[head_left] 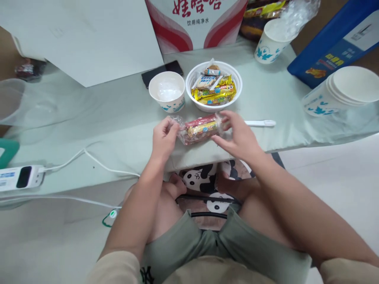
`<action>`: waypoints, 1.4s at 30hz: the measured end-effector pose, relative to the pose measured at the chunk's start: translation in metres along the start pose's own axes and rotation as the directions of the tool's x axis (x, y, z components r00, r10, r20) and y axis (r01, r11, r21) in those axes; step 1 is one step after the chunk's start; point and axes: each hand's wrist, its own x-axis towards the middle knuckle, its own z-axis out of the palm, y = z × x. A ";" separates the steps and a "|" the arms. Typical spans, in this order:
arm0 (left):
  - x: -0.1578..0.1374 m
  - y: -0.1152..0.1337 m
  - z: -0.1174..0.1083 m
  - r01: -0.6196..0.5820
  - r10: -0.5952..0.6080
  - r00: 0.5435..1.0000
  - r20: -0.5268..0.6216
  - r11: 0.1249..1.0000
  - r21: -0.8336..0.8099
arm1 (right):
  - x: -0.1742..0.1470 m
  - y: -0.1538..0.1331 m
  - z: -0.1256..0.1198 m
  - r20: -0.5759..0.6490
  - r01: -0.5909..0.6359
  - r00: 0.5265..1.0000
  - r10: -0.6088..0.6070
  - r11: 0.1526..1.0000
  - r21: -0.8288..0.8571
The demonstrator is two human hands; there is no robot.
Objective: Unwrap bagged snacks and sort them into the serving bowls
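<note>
A clear plastic bag (201, 129) with red and yellow wrapped snack sticks in it lies low over the table's front edge, held from both sides. My left hand (165, 136) is closed, pinching the gathered plastic at the left end. On the other side, my right hand (237, 134) grips the right end, fingers curled at its far corner and thumb along the near side. Just behind stands a white bowl (190, 77) heaped with yellow snack sticks and small wrapped biscuits. Beside it is a paper cup (167, 91) with crumpled clear plastic inside.
A white plastic spoon or knife handle (260, 123) lies right of my right hand. Behind the cup rests a dark phone (162, 72). Stacked paper cups (322, 92), a plastic-filled cup (268, 43) and a blue package (328, 47) stand right. White cables run from a power strip (22, 177) left.
</note>
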 end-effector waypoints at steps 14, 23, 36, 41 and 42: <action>0.000 -0.008 -0.052 0.317 -0.297 0.944 -0.144 0.939 0.135 | -0.003 0.027 -0.021 -0.067 -0.261 0.962 0.266 0.963 0.067; -0.015 -0.004 -0.044 -0.308 0.205 0.945 0.255 0.820 0.482 | -0.015 -0.011 -0.012 0.147 0.219 0.970 -0.195 0.960 -0.174; -0.018 0.005 -0.038 -0.355 0.376 0.926 0.045 0.820 0.449 | -0.017 -0.025 -0.010 -0.005 0.156 0.987 -0.162 0.962 -0.223; -0.025 0.012 -0.045 -0.402 0.482 0.876 -0.030 0.761 0.510 | -0.024 -0.035 -0.018 -0.094 0.195 0.970 -0.223 0.951 -0.241; -0.029 0.014 -0.045 -0.438 0.492 0.870 0.035 0.738 0.513 | -0.026 -0.036 -0.018 -0.076 0.221 0.966 -0.247 0.941 -0.255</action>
